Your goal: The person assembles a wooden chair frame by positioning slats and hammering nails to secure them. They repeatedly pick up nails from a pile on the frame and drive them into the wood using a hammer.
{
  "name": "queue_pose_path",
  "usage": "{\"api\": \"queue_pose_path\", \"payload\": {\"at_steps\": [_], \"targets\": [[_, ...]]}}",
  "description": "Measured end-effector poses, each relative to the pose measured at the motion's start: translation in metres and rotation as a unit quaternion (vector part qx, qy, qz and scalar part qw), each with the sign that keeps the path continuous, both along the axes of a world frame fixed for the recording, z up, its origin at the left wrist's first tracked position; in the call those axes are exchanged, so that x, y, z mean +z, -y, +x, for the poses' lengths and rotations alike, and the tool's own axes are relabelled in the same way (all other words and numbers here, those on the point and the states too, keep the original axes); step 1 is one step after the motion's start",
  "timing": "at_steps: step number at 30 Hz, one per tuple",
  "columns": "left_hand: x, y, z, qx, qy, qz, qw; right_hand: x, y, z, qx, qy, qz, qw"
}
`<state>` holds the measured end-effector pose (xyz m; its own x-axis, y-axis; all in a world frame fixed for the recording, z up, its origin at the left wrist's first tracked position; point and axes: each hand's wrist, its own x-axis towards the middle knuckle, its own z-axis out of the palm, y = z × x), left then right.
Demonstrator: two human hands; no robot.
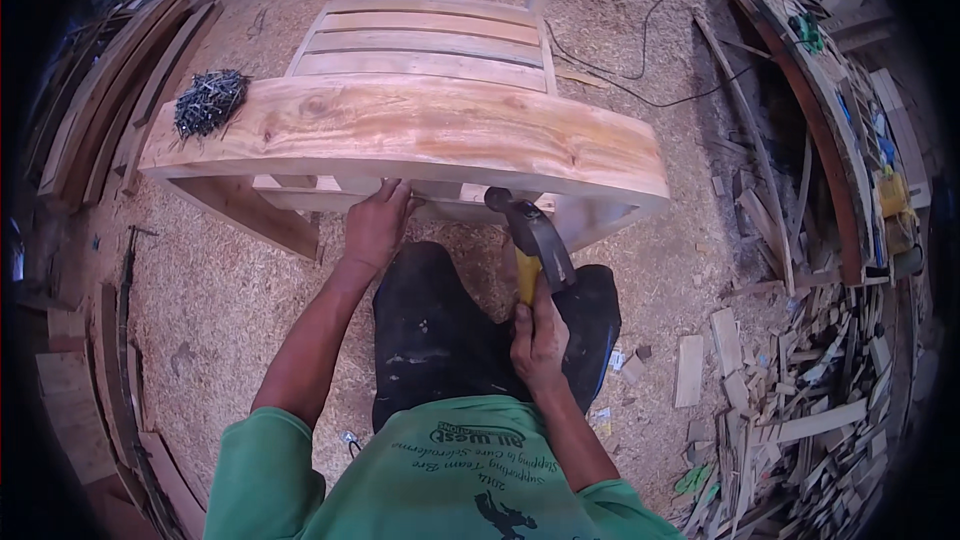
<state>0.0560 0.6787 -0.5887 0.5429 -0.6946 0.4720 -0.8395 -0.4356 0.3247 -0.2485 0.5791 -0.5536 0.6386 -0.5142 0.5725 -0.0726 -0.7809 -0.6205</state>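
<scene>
Green short-sleeved shirt [400,470], worn by the person, nearest; dark, pale-spotted trousers [430,340], knees apart below the work; right hand [540,340], fingers closed around the handle of a yellow-handled hammer with a dark metal claw head [540,240]; the hammer stands head-up between the knees and the work, overlapping the work's near edge in view, contact not certain.

Left hand [378,225], raised to that near edge, fingers bent and close together, tips partly hidden; whether they grip anything cannot be told; thick pale reddish-brown wooden plank [400,130], lying crosswise atop an open wooden frame [250,215], directly ahead of both hands; loose heap of grey metal nails [211,102], on the plank's left end.

Pale wooden slatted panel [430,42], just beyond the plank; thin black cord [640,75], on the shavings-strewn floor [620,0], far right of the panel.
</scene>
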Motion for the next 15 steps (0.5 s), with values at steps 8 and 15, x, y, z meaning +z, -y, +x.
{"api": "queue_pose_path", "payload": {"at_steps": [8, 15], "targets": [[-0.006, -0.002, -0.004, 0.018, 0.038, 0.001, 0.999, -0.011, 0.01, 0.023, -0.014, -0.099, 0.001, 0.995], [-0.006, 0.001, -0.006, 0.025, 0.042, -0.037, 0.998, -0.012, 0.002, 0.014, 0.004, -0.03, 0.074, 0.997]]}}
